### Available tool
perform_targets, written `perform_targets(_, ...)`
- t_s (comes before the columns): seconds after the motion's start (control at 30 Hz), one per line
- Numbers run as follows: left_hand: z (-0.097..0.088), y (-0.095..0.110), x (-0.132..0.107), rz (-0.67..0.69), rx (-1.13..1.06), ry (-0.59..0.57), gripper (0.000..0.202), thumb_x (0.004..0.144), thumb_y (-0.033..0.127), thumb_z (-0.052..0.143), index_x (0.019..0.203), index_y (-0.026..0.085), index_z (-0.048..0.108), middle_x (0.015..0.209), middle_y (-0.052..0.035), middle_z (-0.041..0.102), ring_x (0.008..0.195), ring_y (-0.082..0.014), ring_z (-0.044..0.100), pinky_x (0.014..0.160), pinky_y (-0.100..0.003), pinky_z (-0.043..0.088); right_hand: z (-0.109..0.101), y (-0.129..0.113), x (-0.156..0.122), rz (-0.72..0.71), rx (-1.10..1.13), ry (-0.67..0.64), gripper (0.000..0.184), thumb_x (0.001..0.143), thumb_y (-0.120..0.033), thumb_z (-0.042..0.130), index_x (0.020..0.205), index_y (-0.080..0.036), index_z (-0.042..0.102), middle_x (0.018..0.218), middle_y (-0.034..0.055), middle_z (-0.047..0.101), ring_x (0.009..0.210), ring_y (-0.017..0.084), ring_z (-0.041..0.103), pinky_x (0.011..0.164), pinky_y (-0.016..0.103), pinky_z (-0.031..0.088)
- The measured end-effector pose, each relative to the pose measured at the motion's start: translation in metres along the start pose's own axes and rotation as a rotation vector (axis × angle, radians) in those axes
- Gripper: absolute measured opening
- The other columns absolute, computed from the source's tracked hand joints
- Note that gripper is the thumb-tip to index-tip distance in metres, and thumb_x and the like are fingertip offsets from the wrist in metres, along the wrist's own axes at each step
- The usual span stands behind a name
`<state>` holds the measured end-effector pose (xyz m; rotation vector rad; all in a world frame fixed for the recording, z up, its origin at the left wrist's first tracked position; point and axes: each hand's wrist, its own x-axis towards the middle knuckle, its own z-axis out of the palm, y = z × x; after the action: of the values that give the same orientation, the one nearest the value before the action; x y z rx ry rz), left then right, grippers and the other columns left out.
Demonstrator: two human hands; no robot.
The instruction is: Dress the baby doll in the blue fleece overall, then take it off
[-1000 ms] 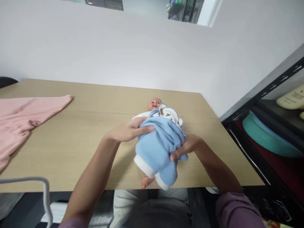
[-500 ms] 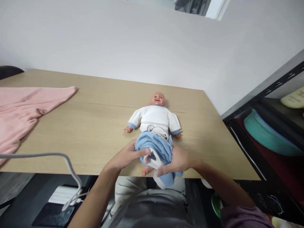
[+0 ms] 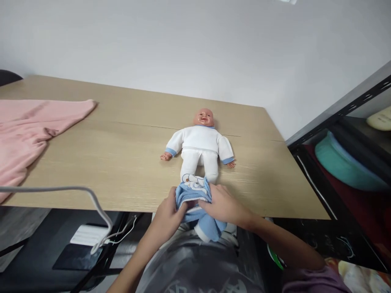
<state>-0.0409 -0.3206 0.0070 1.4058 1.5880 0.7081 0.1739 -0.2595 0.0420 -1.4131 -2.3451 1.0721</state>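
A baby doll (image 3: 201,137) lies on its back on the table, head away from me, in a white top with blue cuffs and white trousers (image 3: 190,161). At the table's front edge I hold a bunched blue baby garment (image 3: 195,183) with a white animal design by the doll's lower legs. My left hand (image 3: 167,215) grips its left side, and my right hand (image 3: 222,203) grips the right side, with an opening between them. A blue part with a white end hangs over the edge. The doll's feet are hidden behind the garment and my hands.
A pink cloth (image 3: 27,138) is spread on the left of the wooden table (image 3: 131,162). A grey cable (image 3: 61,189) arcs across the lower left, above a black chair (image 3: 24,252) bearing a white box and a dark tablet-like object. Shelving with a teal basin (image 3: 345,162) stands at right.
The garment has come down off the doll's belly and thighs towards me, uncovering the white trousers. Both hands have turned its opening, and the view has tilted slightly downward.
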Motion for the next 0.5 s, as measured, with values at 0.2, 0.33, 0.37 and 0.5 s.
perform_targets(0.2, 0.001, 0.004, 0.004, 0.023, 0.299, 0.068, 0.024, 0.101, 0.051, 0.041, 0.101, 0.028, 0.047, 0.097, -0.0146, 0.077, 0.107, -0.0449, 0.071, 0.095, -0.055, 0.054, 0.007, -0.001, 0.003, 0.02, -0.148, 0.032, 0.023, 0.101, -0.028, 0.068, 0.122, -0.018, 0.074, 0.123, 0.0153, 0.083, 0.118, 0.034, 0.077, 0.103, 0.045, 0.056)
perform_targets(0.33, -0.007, 0.009, 0.006, 0.018, 0.372, 0.038, 0.028, 0.103, 0.049, 0.042, 0.107, 0.024, 0.056, 0.099, -0.0179, 0.08, 0.112, -0.0465, 0.074, 0.101, -0.057, 0.052, 0.014, -0.002, 0.002, 0.01, -0.221, 0.044, 0.033, 0.101, -0.028, 0.069, 0.131, -0.015, 0.072, 0.137, 0.0192, 0.077, 0.133, 0.036, 0.071, 0.116, 0.048, 0.055)
perform_targets(0.37, -0.01, 0.009, 0.006, 0.014, 0.382, 0.011, 0.03, 0.104, 0.048, 0.042, 0.107, 0.023, 0.059, 0.1, -0.018, 0.081, 0.112, -0.0459, 0.075, 0.102, -0.057, 0.051, 0.016, -0.005, 0.002, 0.002, -0.244, 0.028, 0.038, 0.1, -0.029, 0.069, 0.135, -0.014, 0.071, 0.143, 0.0203, 0.074, 0.136, 0.036, 0.07, 0.116, 0.049, 0.055)
perform_targets(0.5, -0.02, 0.002, 0.008, 0.018, 0.413, -0.068, 0.032, 0.106, 0.047, 0.043, 0.101, 0.024, 0.066, 0.096, -0.0148, 0.082, 0.103, -0.0422, 0.075, 0.106, -0.058, 0.047, 0.02, -0.018, 0.007, 0.012, -0.335, -0.039, 0.057, 0.101, -0.035, 0.069, 0.154, -0.014, 0.062, 0.156, 0.0225, 0.063, 0.125, 0.038, 0.076, 0.101, 0.05, 0.065)
